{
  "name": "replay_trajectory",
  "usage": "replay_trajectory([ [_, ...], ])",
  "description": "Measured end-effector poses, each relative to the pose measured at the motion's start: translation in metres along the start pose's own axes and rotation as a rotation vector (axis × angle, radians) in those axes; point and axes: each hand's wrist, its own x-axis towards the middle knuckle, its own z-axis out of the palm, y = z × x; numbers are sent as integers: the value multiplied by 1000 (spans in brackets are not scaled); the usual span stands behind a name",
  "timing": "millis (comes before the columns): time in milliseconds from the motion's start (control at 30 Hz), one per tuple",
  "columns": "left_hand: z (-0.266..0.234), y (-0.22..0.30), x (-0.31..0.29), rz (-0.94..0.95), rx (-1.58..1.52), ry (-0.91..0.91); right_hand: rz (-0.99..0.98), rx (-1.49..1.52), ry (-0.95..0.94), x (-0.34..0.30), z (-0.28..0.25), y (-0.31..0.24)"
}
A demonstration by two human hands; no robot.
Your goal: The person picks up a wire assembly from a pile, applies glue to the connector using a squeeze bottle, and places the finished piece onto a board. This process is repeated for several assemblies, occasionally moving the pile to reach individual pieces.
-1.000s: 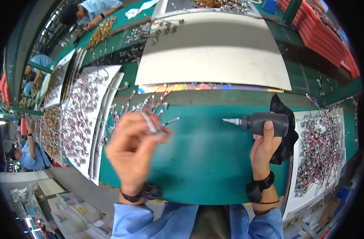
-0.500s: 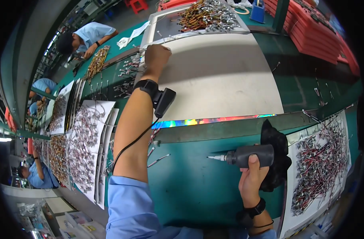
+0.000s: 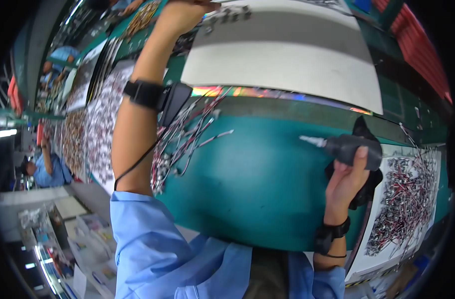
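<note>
My left hand (image 3: 180, 17) reaches over the far left corner of a white board (image 3: 282, 55). Its fingers look bent together, but they are blurred and partly cut off by the upper edge, so what they hold is unclear. Beside them, a short row of small wire connectors (image 3: 230, 16) shows on the board. My right hand (image 3: 348, 182) is closed around a dark squeeze bottle (image 3: 354, 151) with a pale narrow nozzle, tipped sideways and pointing left above the green mat (image 3: 247, 184). A black cloth or bag (image 3: 369, 187) lies behind that hand.
Loose wire leads (image 3: 187, 137) are heaped beside my left forearm. On the right, a white board (image 3: 354, 264) carries a dense pile of red and black leads (image 3: 404, 204). Red stacked trays (image 3: 416, 47) stand at the far right; co-workers (image 3: 50, 167) sit to the left.
The white board sits higher in the picture as the view shifts. My left hand has gone farther away, and a row of connectors now shows beside it. My right hand still holds the bottle.
</note>
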Motion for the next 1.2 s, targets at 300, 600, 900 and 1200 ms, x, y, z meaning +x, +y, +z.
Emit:
replay_trajectory([
  [300, -68, 47, -282, -409, 6, -147, -5, 28, -104, -19, 14, 0],
  [600, -27, 46, -335, -250, 199, -166, 12, 31, -156, -21, 12, 9],
  [900, -32, 82, -289, -364, -448, -296, -11, 65, -109, -17, 5, -4],
  [1200, 37, 135, -239, -611, -1304, -150, -24, 131, 11, -28, 20, -8],
])
